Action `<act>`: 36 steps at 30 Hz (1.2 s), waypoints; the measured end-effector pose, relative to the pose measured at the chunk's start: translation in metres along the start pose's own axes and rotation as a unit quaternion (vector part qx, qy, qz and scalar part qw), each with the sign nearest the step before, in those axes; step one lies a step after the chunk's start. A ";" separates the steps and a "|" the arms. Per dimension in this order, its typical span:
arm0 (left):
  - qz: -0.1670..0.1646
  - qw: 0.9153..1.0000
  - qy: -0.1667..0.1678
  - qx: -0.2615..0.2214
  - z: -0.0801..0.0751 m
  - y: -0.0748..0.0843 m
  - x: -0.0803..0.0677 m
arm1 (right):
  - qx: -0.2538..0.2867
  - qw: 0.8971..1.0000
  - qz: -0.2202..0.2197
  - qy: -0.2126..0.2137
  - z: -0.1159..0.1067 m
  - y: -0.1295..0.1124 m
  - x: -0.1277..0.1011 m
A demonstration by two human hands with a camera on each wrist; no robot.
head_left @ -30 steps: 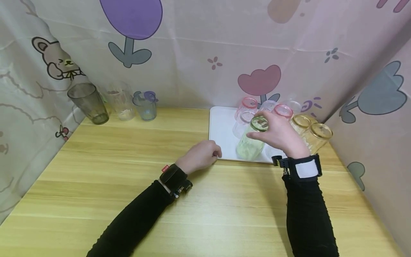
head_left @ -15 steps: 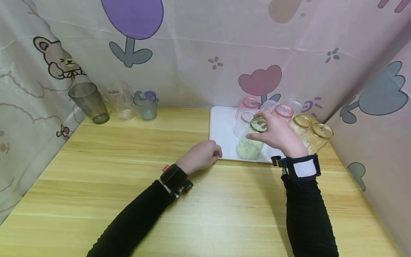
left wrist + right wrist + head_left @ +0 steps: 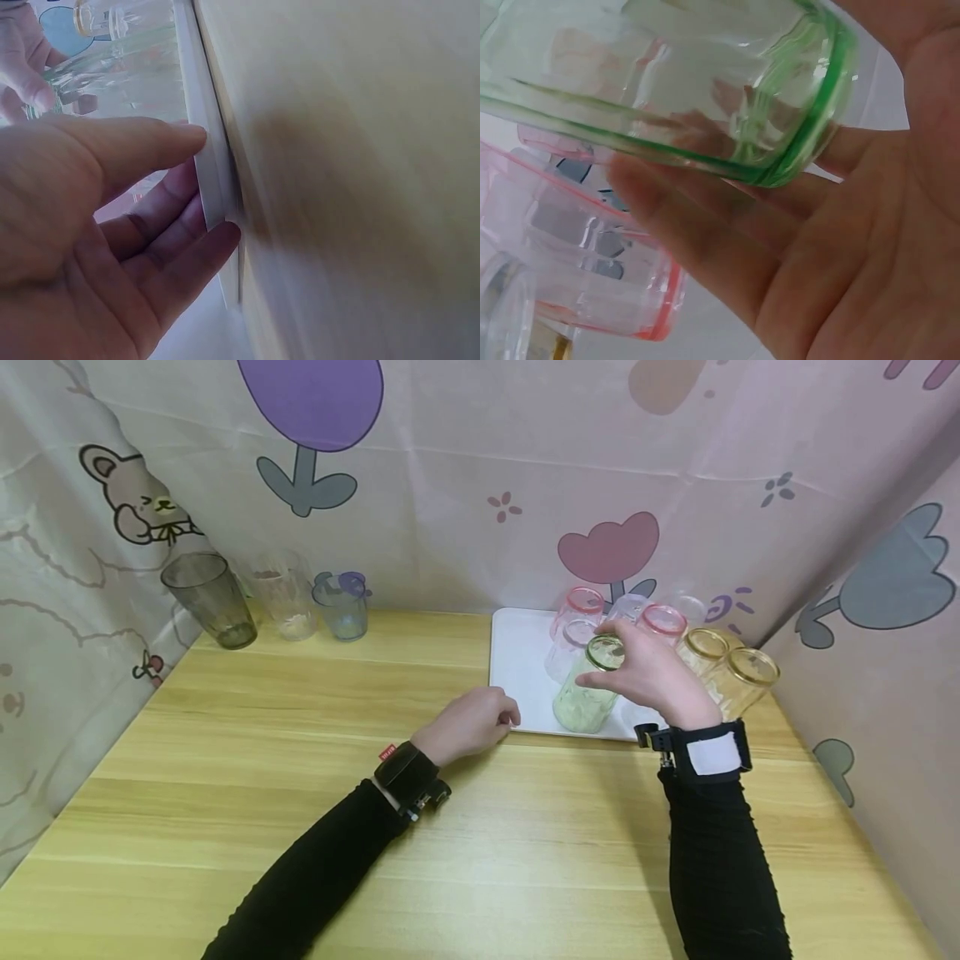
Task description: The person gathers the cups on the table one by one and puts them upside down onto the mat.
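My right hand (image 3: 654, 675) holds a clear green-tinted glass (image 3: 582, 703) near its upper end, thumb on the near side and fingers round the far side. The glass stands upside down, its thick green base ring (image 3: 817, 112) close to the palm in the right wrist view. Beneath it lies a white tray (image 3: 517, 652). At the tray's front left corner my left hand (image 3: 468, 724) pinches the rim; in the left wrist view the thumb rests on the tray edge (image 3: 214, 176), and a fingertip meets its outer side.
Several other glasses crowd the tray: pink-rimmed ones (image 3: 663, 620), a clear one (image 3: 566, 656) and amber ones (image 3: 741, 681) at the right. Far left on the wooden table (image 3: 337, 860) stand a grey tumbler (image 3: 210, 602), a clear glass (image 3: 288, 602) and a blue cup (image 3: 343, 610). Patterned cloth (image 3: 450, 527) hangs behind.
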State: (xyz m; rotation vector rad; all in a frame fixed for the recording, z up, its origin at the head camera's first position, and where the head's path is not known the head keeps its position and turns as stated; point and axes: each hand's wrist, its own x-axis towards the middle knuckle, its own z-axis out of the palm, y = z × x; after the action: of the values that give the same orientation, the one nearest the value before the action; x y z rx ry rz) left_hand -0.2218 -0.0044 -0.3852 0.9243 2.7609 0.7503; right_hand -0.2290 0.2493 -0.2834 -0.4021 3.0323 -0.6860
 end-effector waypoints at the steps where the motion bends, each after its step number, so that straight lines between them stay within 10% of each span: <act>1: 0.000 1.000 0.002 -0.002 0.000 0.000 0.000 | 0.003 1.000 -0.005 0.010 0.000 -0.001 -0.001; 10: -0.029 0.995 0.092 -0.027 -0.023 -0.013 -0.003 | 0.049 0.967 -0.116 0.221 0.009 -0.025 -0.003; 17: -0.063 0.969 0.219 -0.093 -0.059 -0.036 -0.012 | 0.060 0.929 -0.223 0.288 0.033 -0.047 0.001; 21: -0.058 0.934 0.337 -0.106 -0.079 -0.054 -0.021 | 0.054 0.933 -0.243 0.258 0.052 -0.058 0.002; 27: -0.026 0.852 0.517 -0.085 -0.106 -0.085 -0.032 | 0.029 0.955 -0.237 0.176 0.084 -0.069 0.007; 36: -0.127 0.758 0.632 -0.102 -0.142 -0.132 -0.063 | -0.051 0.982 -0.178 0.024 0.121 -0.073 0.011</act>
State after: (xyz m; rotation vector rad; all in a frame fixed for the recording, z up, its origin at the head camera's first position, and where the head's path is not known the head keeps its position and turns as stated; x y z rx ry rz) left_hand -0.2801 -0.1920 -0.3296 -0.2229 3.4826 2.1676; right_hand -0.2141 0.1320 -0.3613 -0.9628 3.0774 -0.5551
